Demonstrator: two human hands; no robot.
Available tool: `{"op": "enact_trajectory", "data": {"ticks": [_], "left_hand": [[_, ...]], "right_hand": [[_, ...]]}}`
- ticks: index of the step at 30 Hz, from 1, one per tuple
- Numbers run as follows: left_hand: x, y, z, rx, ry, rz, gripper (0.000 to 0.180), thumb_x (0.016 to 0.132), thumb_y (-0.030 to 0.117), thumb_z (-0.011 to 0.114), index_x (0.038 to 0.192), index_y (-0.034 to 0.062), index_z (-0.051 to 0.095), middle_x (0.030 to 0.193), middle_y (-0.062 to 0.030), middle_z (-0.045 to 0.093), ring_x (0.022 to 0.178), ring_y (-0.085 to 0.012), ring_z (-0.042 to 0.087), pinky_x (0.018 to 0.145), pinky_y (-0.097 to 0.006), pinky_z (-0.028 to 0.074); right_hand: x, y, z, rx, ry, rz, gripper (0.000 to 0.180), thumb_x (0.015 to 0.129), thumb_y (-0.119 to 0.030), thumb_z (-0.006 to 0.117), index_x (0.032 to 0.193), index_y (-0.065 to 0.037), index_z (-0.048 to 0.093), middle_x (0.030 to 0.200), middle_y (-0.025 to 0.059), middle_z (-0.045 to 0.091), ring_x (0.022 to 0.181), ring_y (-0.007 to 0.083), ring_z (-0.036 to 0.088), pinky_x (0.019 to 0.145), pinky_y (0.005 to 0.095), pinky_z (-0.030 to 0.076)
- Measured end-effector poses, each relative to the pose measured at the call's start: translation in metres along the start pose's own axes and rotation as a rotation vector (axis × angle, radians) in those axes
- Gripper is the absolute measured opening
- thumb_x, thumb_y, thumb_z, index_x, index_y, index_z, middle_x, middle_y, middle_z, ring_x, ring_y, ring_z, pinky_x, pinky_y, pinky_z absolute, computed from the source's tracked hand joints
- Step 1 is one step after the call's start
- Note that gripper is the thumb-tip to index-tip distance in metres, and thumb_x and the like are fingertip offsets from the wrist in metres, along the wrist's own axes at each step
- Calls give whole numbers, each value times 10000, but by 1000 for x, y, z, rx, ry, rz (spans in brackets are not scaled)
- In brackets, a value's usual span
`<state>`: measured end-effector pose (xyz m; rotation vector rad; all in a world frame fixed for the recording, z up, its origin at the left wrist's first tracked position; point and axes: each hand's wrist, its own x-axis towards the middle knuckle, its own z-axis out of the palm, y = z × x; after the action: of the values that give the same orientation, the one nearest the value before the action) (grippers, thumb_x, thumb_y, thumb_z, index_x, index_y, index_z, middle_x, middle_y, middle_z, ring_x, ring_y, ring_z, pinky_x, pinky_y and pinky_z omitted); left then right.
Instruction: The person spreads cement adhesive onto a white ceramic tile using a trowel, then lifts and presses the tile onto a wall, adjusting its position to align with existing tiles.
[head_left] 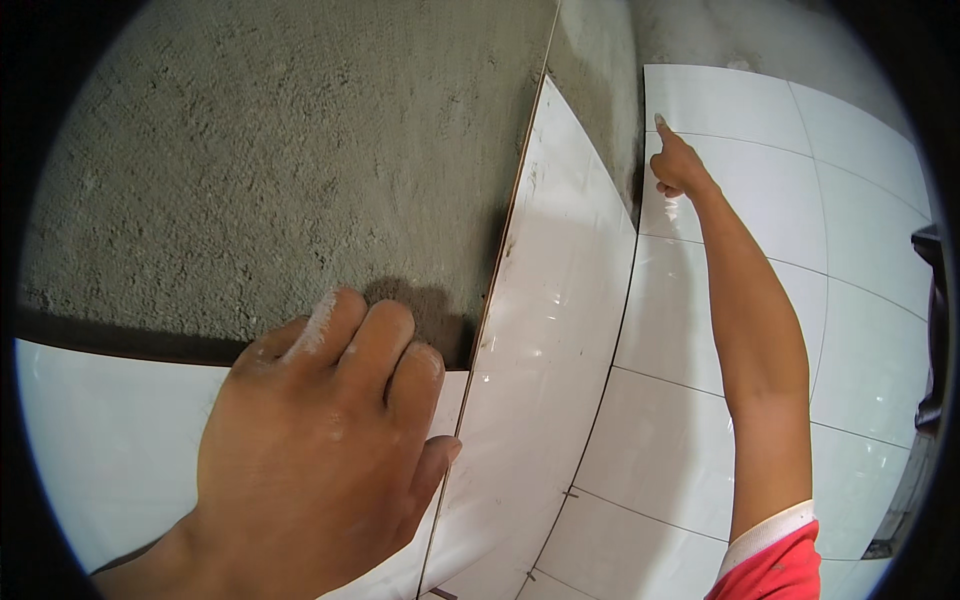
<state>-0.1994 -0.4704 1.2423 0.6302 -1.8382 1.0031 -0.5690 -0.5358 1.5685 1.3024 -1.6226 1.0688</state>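
At lower left, the left hand [320,450] lies flat, grip open, on a glossy white ceramic tile [545,340]. At upper right, the right hand [677,165], fingers curled around nothing, points one finger at the white tiled wall [860,330]. Rough grey mortar [280,160] fills the upper left.

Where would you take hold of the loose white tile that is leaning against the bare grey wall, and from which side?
Probably by its long left edge, from the left: the loose white tile stands proud of the rough grey wall there, leaving a shadowed gap for fingertips. The left hand already rests beside it. Its right edge abuts the laid tiles, which the right hand touches.

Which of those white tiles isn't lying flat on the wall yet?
The long white tile in the middle, beside the left hand. Its edge stands out from the grey mortar wall; the others lie flush.
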Motion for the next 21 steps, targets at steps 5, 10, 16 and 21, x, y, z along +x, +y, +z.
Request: {"op": "enact_trajectory", "data": {"ticks": [5,10,16,21], "left_hand": [[-4,-6,4,-24,-33,-4,454,749,304,827,1021,9,615,977,-111,533,885,-268,567,657,-384,505],[-5,-6,6,-17,29,17,426,775,302,805,1019,5,622,977,-114,533,893,-269,570,655,-387,509],[-3,-3,1,36,-29,-17,351,815,306,796,944,23,633,1033,-112,583,989,-253,606,733,-366,562],[-10,-11,30,-94,77,-60,379,885,335,724,1113,38,663,1250,-142,617,1137,-305,609,899,-455,539]], "right_hand": [[9,-25,-36,21,174,-137,874,836,-46,475,1652,-200,203,1056,199,717,657,291,708,660,414,599],[-2,-26,-74,-58,565,-386,673,906,-153,489,1568,-247,417,1036,133,733,811,272,720,773,400,574],[-50,89,-61,-294,530,-480,548,931,-148,511,1470,-245,526,1212,136,691,1104,309,666,948,455,540],[-114,183,-44,-676,546,-520,436,999,-132,511,1433,-131,552,1356,137,624,1267,290,575,1024,428,516]]}}
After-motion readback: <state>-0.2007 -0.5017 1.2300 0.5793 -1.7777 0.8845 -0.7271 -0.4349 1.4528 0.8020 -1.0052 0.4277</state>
